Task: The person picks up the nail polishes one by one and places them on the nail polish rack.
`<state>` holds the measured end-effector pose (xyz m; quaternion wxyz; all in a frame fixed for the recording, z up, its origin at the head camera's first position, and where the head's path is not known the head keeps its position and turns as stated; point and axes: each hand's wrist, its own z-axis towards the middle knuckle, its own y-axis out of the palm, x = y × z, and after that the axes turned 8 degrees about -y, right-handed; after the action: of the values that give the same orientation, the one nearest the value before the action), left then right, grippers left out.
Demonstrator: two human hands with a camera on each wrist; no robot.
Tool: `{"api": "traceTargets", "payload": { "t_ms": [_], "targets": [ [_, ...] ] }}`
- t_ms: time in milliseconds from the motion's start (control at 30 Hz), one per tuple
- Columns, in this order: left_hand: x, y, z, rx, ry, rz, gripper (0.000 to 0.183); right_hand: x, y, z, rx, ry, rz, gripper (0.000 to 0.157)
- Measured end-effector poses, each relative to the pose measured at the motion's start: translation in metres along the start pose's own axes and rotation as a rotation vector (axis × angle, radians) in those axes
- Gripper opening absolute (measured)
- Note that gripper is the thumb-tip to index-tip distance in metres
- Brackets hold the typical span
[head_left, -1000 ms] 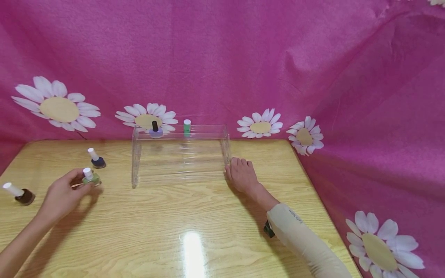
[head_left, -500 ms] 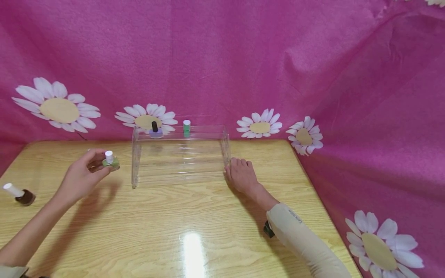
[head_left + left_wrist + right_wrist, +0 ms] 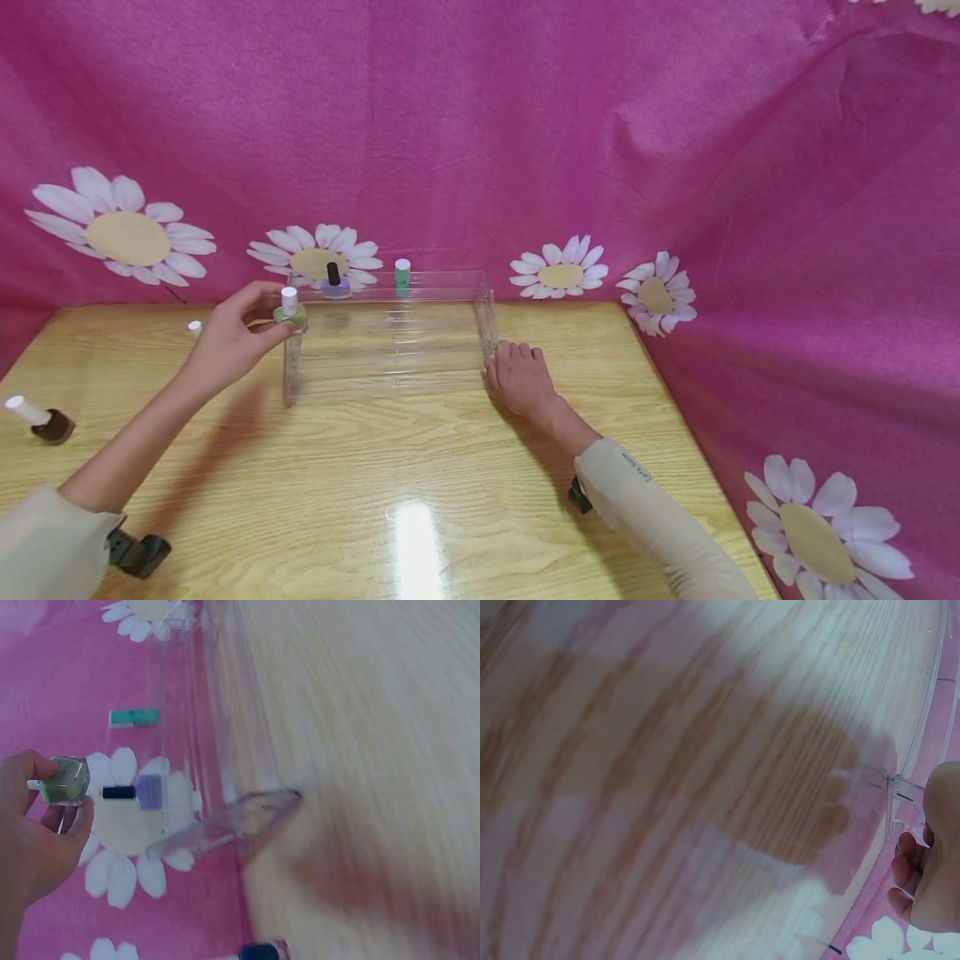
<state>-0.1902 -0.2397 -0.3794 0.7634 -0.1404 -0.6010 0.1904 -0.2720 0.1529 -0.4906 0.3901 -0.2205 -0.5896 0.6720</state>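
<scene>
Near the left end of the clear rack (image 3: 293, 375), the left grip (image 3: 231, 340) pinches the pale green bottle (image 3: 291, 317) by its body, probably the best hold for light, stiff, slick, breakable glass, while the right grip (image 3: 521, 380) rests at the rack's other end, its hold unclear.

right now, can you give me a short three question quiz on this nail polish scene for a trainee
1. Which hand holds the pale green bottle?
2. True or false: two bottles stand on the clear rack.
3. What colour is the cap on the purple bottle? a) white b) black c) red

Key
1. The left hand
2. True
3. b
</scene>
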Motion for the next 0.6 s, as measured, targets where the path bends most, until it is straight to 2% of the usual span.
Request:
{"api": "traceTargets", "payload": {
  "t_ms": [267, 467, 600],
  "targets": [
    [0.019, 0.026, 0.026, -0.017, 0.006, -0.037, 0.039, 0.0, 0.001, 0.0, 0.03, -0.004, -0.005, 0.033],
    [0.027, 0.049, 0.045, -0.022, 0.026, -0.056, 0.033, -0.001, -0.001, -0.001, 0.036, -0.01, -0.013, 0.033],
    [0.033, 0.061, 0.055, -0.079, 0.017, -0.095, 0.037, -0.002, -0.002, -0.002, 0.044, -0.009, -0.019, 0.033]
  ]
}}
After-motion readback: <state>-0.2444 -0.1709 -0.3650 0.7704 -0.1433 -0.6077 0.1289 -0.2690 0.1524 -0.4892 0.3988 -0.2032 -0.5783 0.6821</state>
